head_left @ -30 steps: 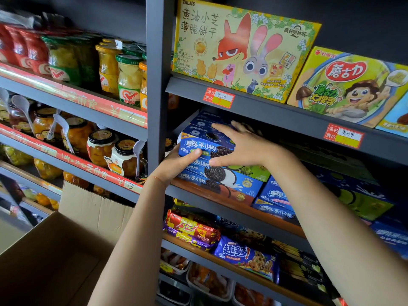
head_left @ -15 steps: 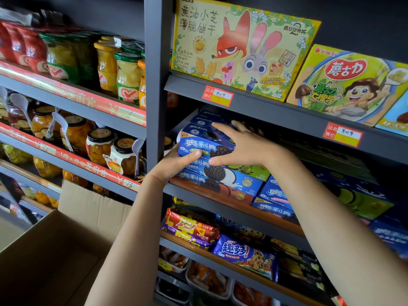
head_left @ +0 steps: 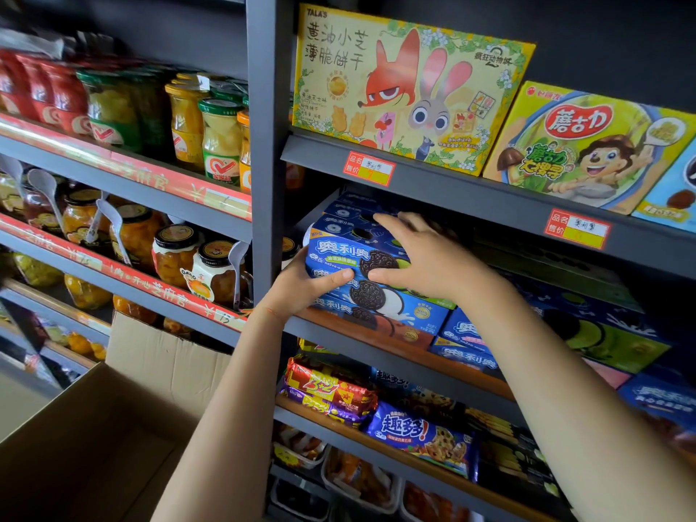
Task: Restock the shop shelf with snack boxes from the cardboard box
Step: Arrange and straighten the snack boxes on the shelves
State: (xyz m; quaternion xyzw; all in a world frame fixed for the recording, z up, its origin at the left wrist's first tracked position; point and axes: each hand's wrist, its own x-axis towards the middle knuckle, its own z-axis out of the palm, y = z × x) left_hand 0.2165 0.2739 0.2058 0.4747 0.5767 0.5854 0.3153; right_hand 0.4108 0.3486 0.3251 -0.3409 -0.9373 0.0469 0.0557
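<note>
Both hands, left hand [head_left: 301, 284] and right hand [head_left: 422, 258], are gripping the top cookie box [head_left: 339, 254]; at six o'clock, the stack [head_left: 380, 307] risks toppling if nudged off-square.

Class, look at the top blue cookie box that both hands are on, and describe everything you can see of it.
The top blue cookie box looks like printed cardboard: white Chinese lettering, a dark sandwich cookie and a green patch on its front. It lies flat atop a stack of similar boxes at the left end of the middle shelf. The left hand grips its lower left corner; the right hand spreads over its top and front.
</note>
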